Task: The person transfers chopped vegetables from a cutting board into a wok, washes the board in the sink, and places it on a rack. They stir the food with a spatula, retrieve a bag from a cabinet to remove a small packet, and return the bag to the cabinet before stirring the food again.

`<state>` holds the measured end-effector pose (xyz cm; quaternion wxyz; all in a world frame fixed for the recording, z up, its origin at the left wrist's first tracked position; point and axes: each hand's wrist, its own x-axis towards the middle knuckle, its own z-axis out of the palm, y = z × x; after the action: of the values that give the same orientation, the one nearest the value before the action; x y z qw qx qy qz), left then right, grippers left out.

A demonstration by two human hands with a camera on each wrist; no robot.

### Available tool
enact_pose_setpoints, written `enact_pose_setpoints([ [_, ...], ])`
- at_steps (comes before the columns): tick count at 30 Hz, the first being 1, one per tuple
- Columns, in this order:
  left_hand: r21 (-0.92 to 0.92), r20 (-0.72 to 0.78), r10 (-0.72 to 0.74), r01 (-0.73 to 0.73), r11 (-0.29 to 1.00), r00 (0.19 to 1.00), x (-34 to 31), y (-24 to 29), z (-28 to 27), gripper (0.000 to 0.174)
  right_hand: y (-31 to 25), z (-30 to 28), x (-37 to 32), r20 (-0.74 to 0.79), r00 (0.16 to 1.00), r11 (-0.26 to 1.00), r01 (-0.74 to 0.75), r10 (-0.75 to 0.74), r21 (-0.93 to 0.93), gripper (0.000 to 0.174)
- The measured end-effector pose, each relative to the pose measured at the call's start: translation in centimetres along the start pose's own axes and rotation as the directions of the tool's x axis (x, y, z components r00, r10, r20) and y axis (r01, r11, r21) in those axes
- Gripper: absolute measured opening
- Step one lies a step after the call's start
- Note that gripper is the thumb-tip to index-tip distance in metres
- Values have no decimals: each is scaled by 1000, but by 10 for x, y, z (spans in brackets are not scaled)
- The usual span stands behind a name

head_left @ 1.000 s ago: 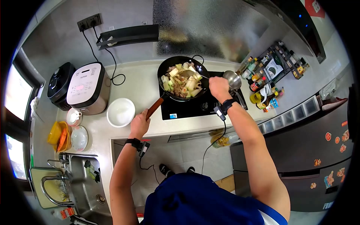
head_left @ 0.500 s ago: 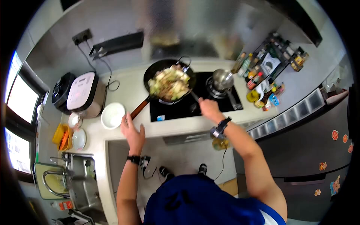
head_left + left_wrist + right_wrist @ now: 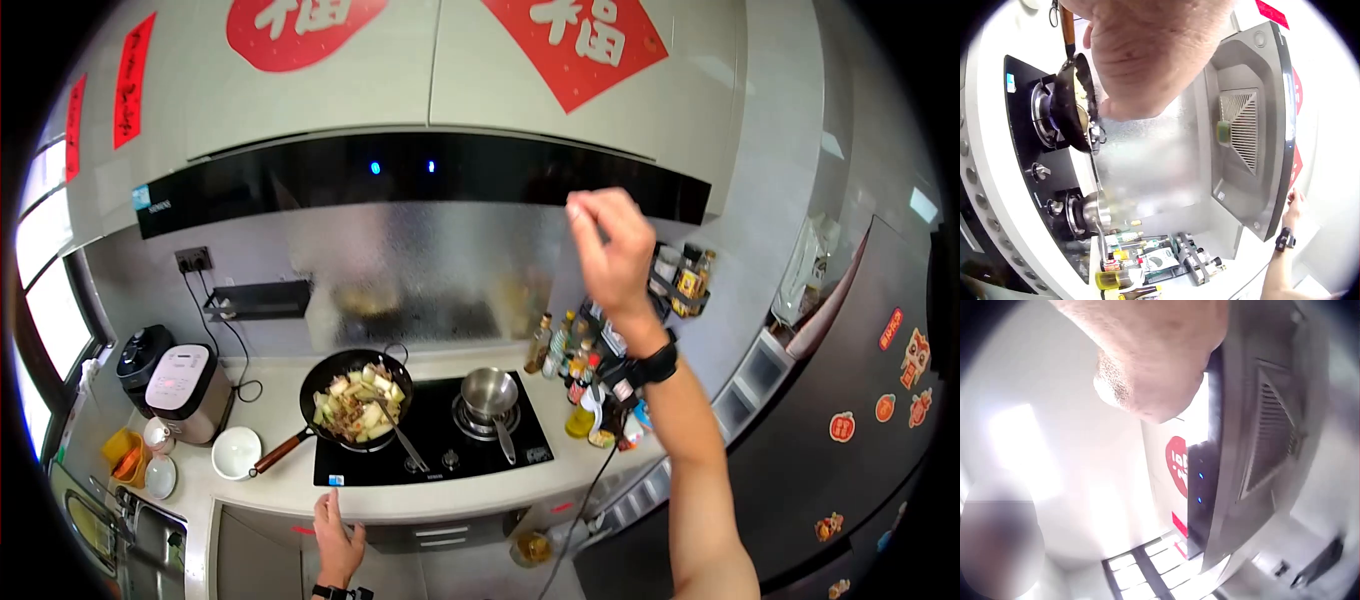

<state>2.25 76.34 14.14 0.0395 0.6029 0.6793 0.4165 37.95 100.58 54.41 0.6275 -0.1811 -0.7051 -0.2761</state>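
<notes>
In the head view my right hand [image 3: 615, 250] is raised in front of the range hood [image 3: 440, 180], fingers loosely bent and thumb apart, with nothing seen in it. The left wrist view shows that same hand near the hood's front edge. Low by the counter's front edge is my left hand [image 3: 340, 540], fingers stretched forward and holding nothing. A black wok [image 3: 323, 372] of chopped pale vegetables and meat [image 3: 350, 408] stands on the left burner. A metal spatula [image 3: 408, 445] lies in it, its handle over the rim towards me.
A steel saucepan [image 3: 489, 392] stands on the right burner. Left of the wok are a white bowl [image 3: 237, 453] and a rice cooker [image 3: 188, 395]. Sauce bottles [image 3: 540, 342] crowd the right end of the counter. White cabinets [image 3: 400, 85] hang above the hood.
My left hand has released the wok handle and drawn back. My right hand has let go of the spatula, left in the wok, and risen to the hood. The head view has tilted up.
</notes>
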Motion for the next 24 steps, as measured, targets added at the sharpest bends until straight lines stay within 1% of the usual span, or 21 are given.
enact_pose_setpoints([
  [1, -19, 10, 18, -17, 1000, 1000, -1, 7, -2, 82, 6, -8, 28, 55, 997, 995, 57, -52, -78, 9],
  [2, -37, 29, 37, -35, 999, 999, -2, 13, -5, 81, 22, -11, 51, 94, 985, 972, 156, -141, -177, 16],
  [3, -47, -39, 61, -63, 997, 997, -5, 18, -5, 70, 36, -13, 72, 138, 977, 945, 196, -165, -262, 21],
  [4, -27, 14, 79, -79, 997, 997, -10, 24, -11, 70, 52, -15, 95, 234, 952, 911, 267, -198, -315, 26],
  [5, -9, 69, 95, -95, 995, 993, -15, 30, -19, 69, 83, -10, 114, 310, 912, 870, 369, -270, -328, 34],
  [6, 7, 124, 109, -111, 994, 986, -18, 32, -23, 68, 82, -12, 136, 515, 852, 846, 345, -100, -407, 46],
  [7, -10, 150, 139, -140, 990, 979, -24, 27, -19, 68, 86, -5, 152, 619, 785, 832, 341, 3, -437, 50],
  [8, -19, 244, 133, -132, 991, 961, -29, 23, -16, 66, 89, 4, 166, 708, 698, 817, 344, 107, -463, 53],
  [10, -34, 419, 120, -117, 993, 900, -32, 20, -12, 62, 74, 27, 192, 832, 497, 707, 494, 249, -506, 51],
  [11, -189, 380, 199, -134, 973, 903, -32, 23, -13, 56, 65, 38, 201, 859, 389, 648, 567, 333, -509, 51],
  [14, -196, 478, 206, -125, 973, 854, -29, 33, -19, 50, 60, 76, 204, 896, 350, 586, 678, 273, -443, 55],
  [15, -188, 436, 241, -174, 967, 867, -32, 31, -15, 48, 56, 82, 206, 920, 323, 577, 717, 220, -390, 56],
  [18, -225, 457, 229, -137, 965, 860, -32, 22, -11, 48, 47, 100, 213, 945, 235, 467, 825, 229, -318, 59],
  [21, -201, 470, 187, -102, 974, 862, -31, 16, -7, 48, 56, 105, 215, 947, 253, 490, 811, 197, -319, 58],
  [24, -176, 449, 213, -148, 973, 868, -34, 4, 9, 49, 58, 113, 213, 907, 287, 513, 753, 308, -412, 60],
])
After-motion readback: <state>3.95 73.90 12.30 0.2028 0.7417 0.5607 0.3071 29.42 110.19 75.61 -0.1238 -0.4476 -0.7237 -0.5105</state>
